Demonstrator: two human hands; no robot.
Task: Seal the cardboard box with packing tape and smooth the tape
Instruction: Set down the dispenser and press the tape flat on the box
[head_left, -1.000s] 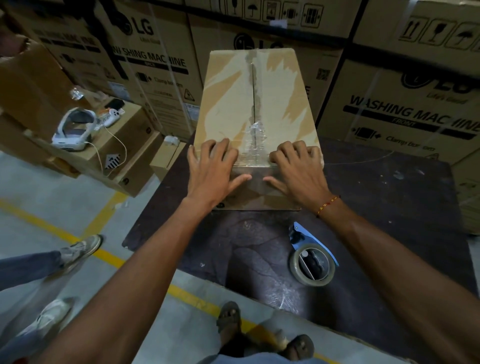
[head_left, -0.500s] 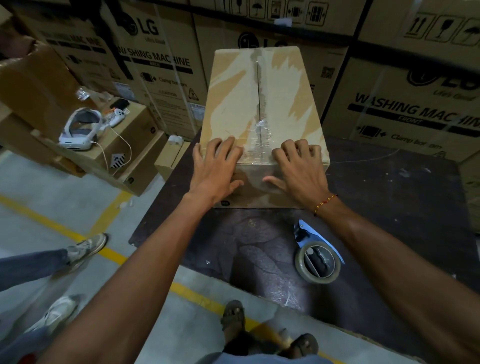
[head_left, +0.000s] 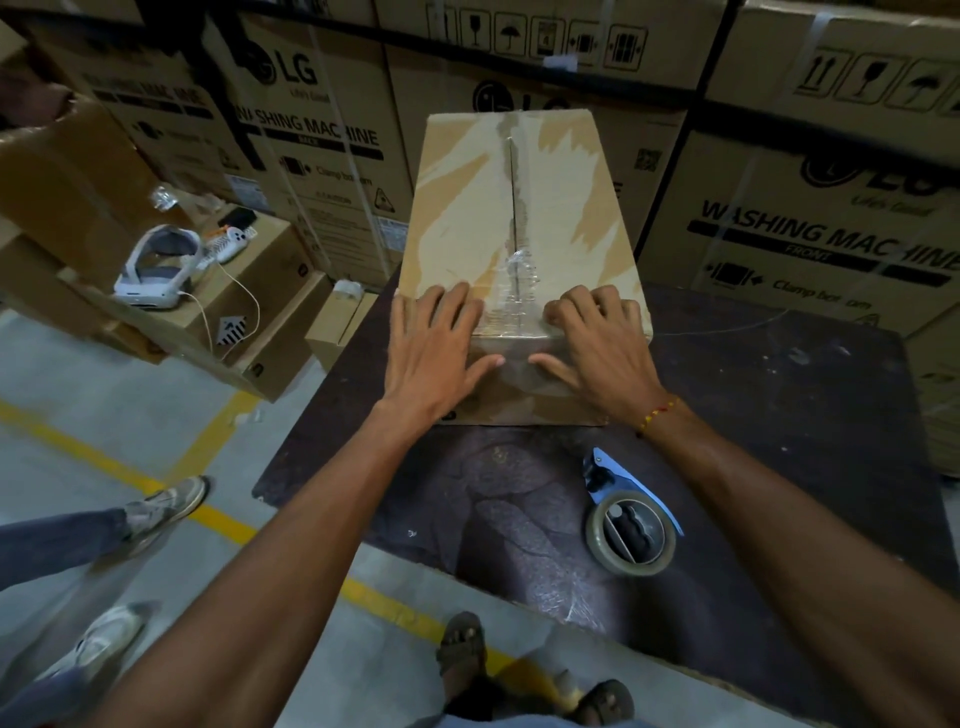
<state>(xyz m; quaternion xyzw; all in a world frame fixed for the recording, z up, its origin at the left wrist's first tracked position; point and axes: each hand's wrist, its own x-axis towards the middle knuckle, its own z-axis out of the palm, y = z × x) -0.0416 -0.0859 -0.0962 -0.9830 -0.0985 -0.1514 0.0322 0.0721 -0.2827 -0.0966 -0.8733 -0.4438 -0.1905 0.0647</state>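
Both palms down on the box!

Cardboard box (head_left: 519, 208) sits on the dark table (head_left: 779, 415); left hand (head_left: 434, 348) and right hand (head_left: 597, 345) press flat, fingers spread, flanking the crinkled tape (head_left: 514, 296). Tape dispenser (head_left: 631, 525) lies nearby.

The stacked cartons (head_left: 322, 130) behind read "LG", "WASHING MACHINE", and, seemingly, "Clamp bottom"; one right-hand carton (head_left: 810, 228) adds "FRONT".

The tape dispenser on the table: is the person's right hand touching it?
Apart. The head view shows the tape dispenser lying alone on the table, while the right hand presses on the cardboard box, with bare tabletop between them.
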